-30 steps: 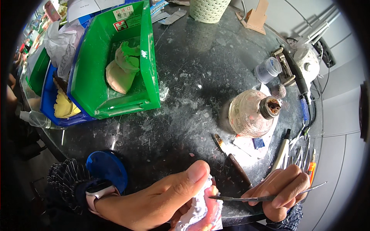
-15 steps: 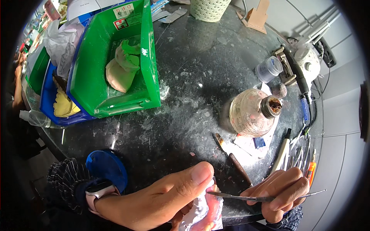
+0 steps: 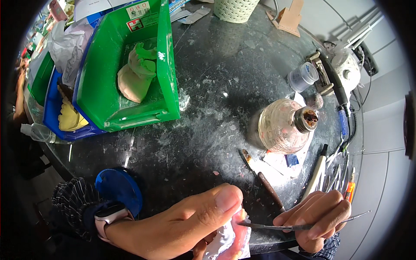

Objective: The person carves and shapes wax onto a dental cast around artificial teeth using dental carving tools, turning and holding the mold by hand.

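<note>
My left hand (image 3: 186, 221) is closed around a denture wax-up (image 3: 239, 237), pink wax with a few pale teeth along its edge, seated on a glossy white base. The thumb presses on its top, and the lower part runs out of the picture. Between the fingers of my right hand (image 3: 320, 219) lies a thin metal wax carver (image 3: 271, 227), held nearly level. Its flat tip touches the pink wax just below my left thumb, while the fine far end sticks out past the right hand.
A green bin (image 3: 110, 93) holding plaster models stands at the left, with a blue bin (image 3: 54, 117) beside it. A blue lid (image 3: 119, 190) lies by my left wrist. Toward the right are a glass burner bottle (image 3: 281, 125), a wooden-handled wax knife (image 3: 268, 189) and several hand tools (image 3: 336, 175).
The carver's tip has shifted slightly down and right along the pink wax. My right hand has moved a little to the right, and the left keeps its hold.
</note>
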Available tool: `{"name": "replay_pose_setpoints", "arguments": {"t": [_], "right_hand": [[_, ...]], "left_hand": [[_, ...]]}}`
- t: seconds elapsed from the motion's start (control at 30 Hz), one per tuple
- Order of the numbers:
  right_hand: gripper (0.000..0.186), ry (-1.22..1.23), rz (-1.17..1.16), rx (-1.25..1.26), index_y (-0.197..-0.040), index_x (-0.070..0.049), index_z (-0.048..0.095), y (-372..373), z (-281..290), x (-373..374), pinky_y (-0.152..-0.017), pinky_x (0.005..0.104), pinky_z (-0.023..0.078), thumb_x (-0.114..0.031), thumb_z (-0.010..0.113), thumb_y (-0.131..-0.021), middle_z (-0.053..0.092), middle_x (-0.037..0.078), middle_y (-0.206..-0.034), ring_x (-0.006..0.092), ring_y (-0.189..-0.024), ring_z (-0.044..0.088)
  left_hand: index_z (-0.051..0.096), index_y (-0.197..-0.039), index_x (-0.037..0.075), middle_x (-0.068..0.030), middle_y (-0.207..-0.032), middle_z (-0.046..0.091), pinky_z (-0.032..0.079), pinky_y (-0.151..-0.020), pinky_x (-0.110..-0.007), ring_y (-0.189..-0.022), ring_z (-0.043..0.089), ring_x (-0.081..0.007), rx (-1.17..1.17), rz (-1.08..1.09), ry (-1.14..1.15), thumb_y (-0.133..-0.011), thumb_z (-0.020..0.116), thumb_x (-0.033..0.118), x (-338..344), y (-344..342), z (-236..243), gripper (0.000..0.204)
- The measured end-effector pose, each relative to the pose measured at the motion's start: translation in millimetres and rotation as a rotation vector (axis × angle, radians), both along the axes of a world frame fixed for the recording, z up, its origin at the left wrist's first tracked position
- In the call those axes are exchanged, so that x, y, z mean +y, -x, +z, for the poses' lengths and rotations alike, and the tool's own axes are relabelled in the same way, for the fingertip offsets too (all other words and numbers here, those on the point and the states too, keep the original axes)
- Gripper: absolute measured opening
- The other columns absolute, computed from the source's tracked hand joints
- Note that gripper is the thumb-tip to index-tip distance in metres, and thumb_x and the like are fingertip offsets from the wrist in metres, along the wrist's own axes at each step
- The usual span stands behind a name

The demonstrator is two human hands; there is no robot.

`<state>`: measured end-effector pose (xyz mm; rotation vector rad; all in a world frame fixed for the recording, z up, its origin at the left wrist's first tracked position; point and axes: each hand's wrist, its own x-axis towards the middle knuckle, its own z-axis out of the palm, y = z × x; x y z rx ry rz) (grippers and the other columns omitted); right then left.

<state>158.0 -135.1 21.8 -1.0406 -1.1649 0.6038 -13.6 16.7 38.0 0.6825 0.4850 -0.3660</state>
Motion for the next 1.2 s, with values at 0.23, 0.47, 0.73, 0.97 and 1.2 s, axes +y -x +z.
{"name": "replay_pose_setpoints", "arguments": {"t": [0.23, 0.47, 0.73, 0.97, 1.2], "right_hand": [[0.018, 0.021, -0.024, 0.084, -0.077, -0.002, 0.054, -1, 1, -3, -0.049, 0.0365, 0.056, -0.007, 0.07, -0.07, 0.054, 0.013, -0.071, 0.0269, -0.055, 0.063], [0.021, 0.03, 0.03, -0.038, -0.079, -0.003, 0.052, -4, 2, -5, -0.049, 0.036, 0.056, -0.006, 0.069, -0.069, 0.053, 0.012, -0.07, 0.0262, -0.054, 0.063], [0.024, -0.006, 0.047, 0.008, -0.085, -0.002, 0.05, -3, -3, -3, -0.053, 0.0379, 0.057, -0.012, 0.068, -0.074, 0.054, 0.014, -0.074, 0.026, -0.056, 0.063], [0.018, 0.021, 0.091, 0.051, -0.081, 0.0, 0.054, -4, 1, -1, -0.06, 0.0409, 0.056, -0.01, 0.067, -0.074, 0.058, 0.017, -0.072, 0.0289, -0.062, 0.064], [0.017, -0.095, 0.439, -0.037, -0.079, 0.0, 0.048, -29, 3, 2, -0.057, 0.0372, 0.057, -0.014, 0.055, -0.084, 0.055, 0.013, -0.07, 0.0235, -0.058, 0.064]], "left_hand": [[0.043, -0.113, 0.003, -0.0053, -0.105, 0.052, 0.04, -0.084, -0.027, -0.095, 0.051, -0.0124, 0.056, -0.066, 0.063, -0.085, 0.026, 0.06, -2, 1, -5, 0.065], [0.042, -0.114, 0.001, -0.0073, -0.107, 0.052, 0.04, -0.085, -0.027, -0.096, 0.051, -0.0141, 0.024, -0.048, 0.051, -0.084, 0.027, 0.062, 2, 0, -2, 0.07], [0.042, -0.112, 0.001, -0.0106, -0.101, 0.054, 0.043, -0.08, -0.029, -0.089, 0.054, -0.0174, -0.023, -0.059, -0.003, -0.085, 0.021, 0.061, 0, 0, -3, 0.069], [0.041, -0.112, 0.001, -0.0117, -0.099, 0.055, 0.043, -0.078, -0.029, -0.086, 0.055, -0.018, -0.047, -0.038, 0.0, -0.086, 0.019, 0.06, 0, 3, -6, 0.068], [0.04, -0.112, 0.002, -0.0128, -0.098, 0.055, 0.044, -0.076, -0.029, -0.083, 0.056, -0.0187, -0.106, 0.021, 0.001, -0.086, 0.017, 0.06, -6, 9, -14, 0.068]]}}
